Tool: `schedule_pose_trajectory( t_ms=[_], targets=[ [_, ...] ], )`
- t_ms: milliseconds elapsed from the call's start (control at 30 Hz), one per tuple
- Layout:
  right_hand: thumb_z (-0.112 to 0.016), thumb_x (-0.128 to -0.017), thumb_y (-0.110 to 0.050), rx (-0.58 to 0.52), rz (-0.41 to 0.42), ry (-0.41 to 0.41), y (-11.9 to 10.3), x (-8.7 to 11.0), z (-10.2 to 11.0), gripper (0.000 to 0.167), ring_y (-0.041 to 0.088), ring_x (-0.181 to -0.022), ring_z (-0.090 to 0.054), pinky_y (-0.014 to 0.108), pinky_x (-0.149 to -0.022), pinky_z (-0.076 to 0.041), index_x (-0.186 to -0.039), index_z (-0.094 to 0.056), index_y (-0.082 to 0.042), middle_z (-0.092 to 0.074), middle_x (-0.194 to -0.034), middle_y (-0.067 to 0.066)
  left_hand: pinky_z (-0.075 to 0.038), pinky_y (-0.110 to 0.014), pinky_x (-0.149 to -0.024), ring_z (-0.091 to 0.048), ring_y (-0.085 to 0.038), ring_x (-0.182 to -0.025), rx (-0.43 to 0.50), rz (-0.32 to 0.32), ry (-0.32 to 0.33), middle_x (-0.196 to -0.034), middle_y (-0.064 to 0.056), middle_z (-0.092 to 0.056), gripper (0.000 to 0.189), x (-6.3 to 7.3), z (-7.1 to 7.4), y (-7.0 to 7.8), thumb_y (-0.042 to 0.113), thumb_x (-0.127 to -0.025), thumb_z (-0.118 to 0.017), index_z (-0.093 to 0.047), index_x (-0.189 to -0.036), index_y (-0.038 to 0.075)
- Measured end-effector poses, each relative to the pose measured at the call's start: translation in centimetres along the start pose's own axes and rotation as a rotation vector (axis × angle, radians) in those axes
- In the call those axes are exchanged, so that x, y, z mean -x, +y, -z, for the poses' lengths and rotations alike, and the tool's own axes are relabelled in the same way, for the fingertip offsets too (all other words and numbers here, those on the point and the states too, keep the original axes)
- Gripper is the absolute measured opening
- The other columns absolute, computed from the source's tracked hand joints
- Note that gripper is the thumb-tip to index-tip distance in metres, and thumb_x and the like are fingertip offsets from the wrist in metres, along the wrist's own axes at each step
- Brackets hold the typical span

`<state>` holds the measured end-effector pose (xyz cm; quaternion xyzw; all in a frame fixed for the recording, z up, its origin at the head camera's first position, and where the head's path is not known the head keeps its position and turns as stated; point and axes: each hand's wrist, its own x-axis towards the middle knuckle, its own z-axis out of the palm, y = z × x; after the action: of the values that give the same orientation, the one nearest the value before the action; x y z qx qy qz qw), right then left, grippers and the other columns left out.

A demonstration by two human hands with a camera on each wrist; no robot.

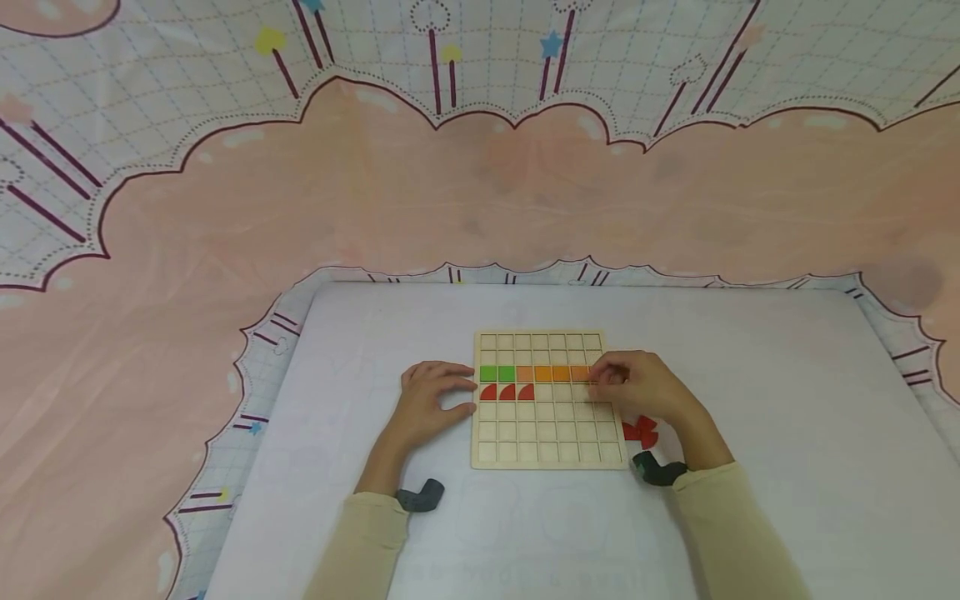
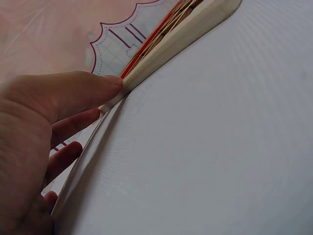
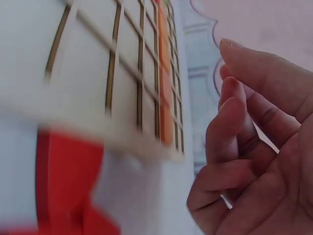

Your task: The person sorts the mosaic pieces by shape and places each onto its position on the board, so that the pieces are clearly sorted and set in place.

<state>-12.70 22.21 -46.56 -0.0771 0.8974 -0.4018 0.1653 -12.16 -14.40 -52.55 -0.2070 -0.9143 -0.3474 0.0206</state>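
Note:
A square wooden grid board (image 1: 550, 432) lies on the white tabletop. One row holds green tiles (image 1: 497, 373) at the left, then several orange tiles (image 1: 552, 373). In the row below, three red quarter-round pieces (image 1: 507, 392) fill the leftmost cells. My left hand (image 1: 426, 400) touches the board's left edge with thumb and fingertips, fingers spread and fairly straight. Over the right end of the orange row is my right hand (image 1: 637, 383), its fingers loosely bent. In the right wrist view nothing shows between that hand's thumb and fingers (image 3: 230, 117).
Loose red pieces (image 1: 640, 432) lie just off the board's right edge, by the right wrist. Each wrist wears a dark band with a camera, the left one (image 1: 422, 496) resting low near the table. A patterned pink and white cloth (image 1: 450, 200) surrounds the white tabletop (image 1: 375, 333).

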Motion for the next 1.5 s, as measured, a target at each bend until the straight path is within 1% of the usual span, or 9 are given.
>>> schedule_pose_trajectory(
  t_ms=[167,267,433,733,900,1000,1133,1300,1500],
  targets=[
    [-0.077,-0.088,-0.021,0.042,-0.013,-0.014,1.3,1.4,1.7,0.012,0.022,-0.089,-0.058,0.031,-0.075,-0.050,-0.099,-0.075,-0.017,-0.066,-0.090,0.003,-0.021,-0.056,-0.115,-0.052,-0.024,-0.128,0.001,-0.001,0.001,-0.131,0.004,-0.069,0.027,0.0,0.0,0.1,0.028,-0.081,-0.084,-0.078,-0.107,0.022],
    [-0.075,-0.088,-0.019,0.065,-0.044,-0.033,2.0,2.1,2.5,0.012,0.022,-0.091,-0.059,0.033,-0.078,-0.051,-0.100,-0.076,-0.018,-0.067,-0.093,0.002,-0.021,-0.056,-0.115,-0.053,-0.024,-0.128,-0.002,0.001,0.000,-0.131,0.004,-0.069,0.027,0.0,0.0,0.1,0.028,-0.081,-0.084,-0.078,-0.107,0.022],
    [-0.080,-0.085,-0.023,0.086,-0.106,-0.087,3.3,2.6,3.1,0.017,0.021,-0.092,-0.058,0.033,-0.078,-0.050,-0.101,-0.076,-0.020,-0.068,-0.094,0.001,-0.021,-0.056,-0.115,-0.052,-0.024,-0.128,-0.009,0.011,-0.005,-0.131,0.005,-0.069,0.028,0.0,0.0,0.1,0.029,-0.082,-0.084,-0.078,-0.108,0.023],
    [-0.089,-0.075,-0.023,0.094,-0.068,-0.191,4.5,2.8,2.6,0.028,0.021,-0.096,-0.052,0.034,-0.080,-0.043,-0.099,-0.077,-0.026,-0.065,-0.098,0.000,-0.021,-0.056,-0.115,-0.052,-0.024,-0.128,-0.008,0.011,-0.002,-0.131,0.005,-0.069,0.028,0.1,-0.1,0.1,0.029,-0.081,-0.085,-0.078,-0.108,0.023],
    [-0.091,-0.068,-0.017,0.144,0.032,-0.205,4.5,2.8,2.2,0.031,0.020,-0.094,-0.050,0.032,-0.078,-0.043,-0.093,-0.075,-0.027,-0.062,-0.092,-0.002,-0.020,-0.056,-0.116,-0.052,-0.024,-0.128,-0.005,0.010,-0.003,-0.131,0.005,-0.069,0.028,0.1,-0.1,0.1,0.029,-0.081,-0.085,-0.078,-0.107,0.023],
    [-0.089,-0.070,-0.014,0.176,0.067,-0.198,4.5,2.8,2.2,0.030,0.019,-0.089,-0.050,0.030,-0.073,-0.043,-0.091,-0.074,-0.028,-0.058,-0.088,-0.002,-0.021,-0.056,-0.116,-0.052,-0.024,-0.128,-0.008,0.009,-0.002,-0.131,0.005,-0.069,0.028,0.1,-0.1,0.0,0.029,-0.081,-0.085,-0.078,-0.107,0.024],
    [-0.086,-0.076,-0.015,0.189,0.036,-0.190,4.4,2.6,2.2,0.026,0.017,-0.083,-0.051,0.028,-0.069,-0.042,-0.093,-0.072,-0.029,-0.055,-0.083,-0.002,-0.021,-0.056,-0.116,-0.052,-0.024,-0.128,-0.010,0.008,-0.001,-0.131,0.005,-0.069,0.027,0.1,0.0,0.0,0.029,-0.081,-0.085,-0.078,-0.107,0.024],
    [-0.081,-0.083,-0.017,0.195,0.032,-0.187,4.3,2.1,2.5,0.021,0.015,-0.075,-0.053,0.028,-0.067,-0.041,-0.099,-0.069,-0.025,-0.055,-0.077,-0.002,-0.021,-0.056,-0.116,-0.052,-0.024,-0.127,-0.005,0.008,0.000,-0.131,0.005,-0.069,0.027,0.1,0.0,0.0,0.029,-0.081,-0.084,-0.078,-0.107,0.024],
    [-0.085,-0.080,-0.026,0.189,0.010,-0.183,4.3,1.7,2.5,0.028,0.017,-0.075,-0.053,0.030,-0.065,-0.042,-0.101,-0.067,-0.022,-0.055,-0.077,-0.001,-0.022,-0.057,-0.115,-0.053,-0.025,-0.127,-0.010,0.009,0.001,-0.131,0.004,-0.069,0.028,0.1,0.0,0.0,0.029,-0.081,-0.084,-0.078,-0.107,0.023]
  ],
)
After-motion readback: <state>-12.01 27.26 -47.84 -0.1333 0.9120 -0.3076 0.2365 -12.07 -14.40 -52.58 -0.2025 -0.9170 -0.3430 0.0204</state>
